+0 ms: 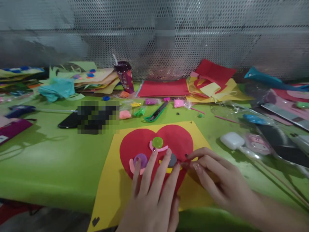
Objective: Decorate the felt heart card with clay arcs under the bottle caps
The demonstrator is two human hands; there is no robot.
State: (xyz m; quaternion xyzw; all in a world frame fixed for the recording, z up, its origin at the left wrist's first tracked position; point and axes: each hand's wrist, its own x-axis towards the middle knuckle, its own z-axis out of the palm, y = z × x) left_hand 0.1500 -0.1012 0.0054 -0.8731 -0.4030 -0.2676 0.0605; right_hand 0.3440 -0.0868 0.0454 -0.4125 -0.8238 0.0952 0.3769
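Note:
A yellow sheet point(106, 190) lies on the table with a large red paper heart point(173, 137) on it. The heart bears a green disc point(157, 142) above a pink curved strip, a purple disc point(140, 160) with a pink strip, and a grey disc point(172, 159) with a yellow strip. My left hand point(153, 199) rests over the lower heart, fingers spread, covering parts of the discs and strips. At the heart's right edge, my right hand point(219, 177) has thumb and fingers pinched together. What they hold, if anything, is too small to make out.
A green cutter point(156, 111) and small bags of coloured clay point(125, 114) lie beyond the sheet. Dark phones point(70, 118) are at left, a white earbud case point(232, 140) at right. A purple cup point(125, 77) and stacked papers point(164, 88) stand before a perforated metal wall point(101, 29).

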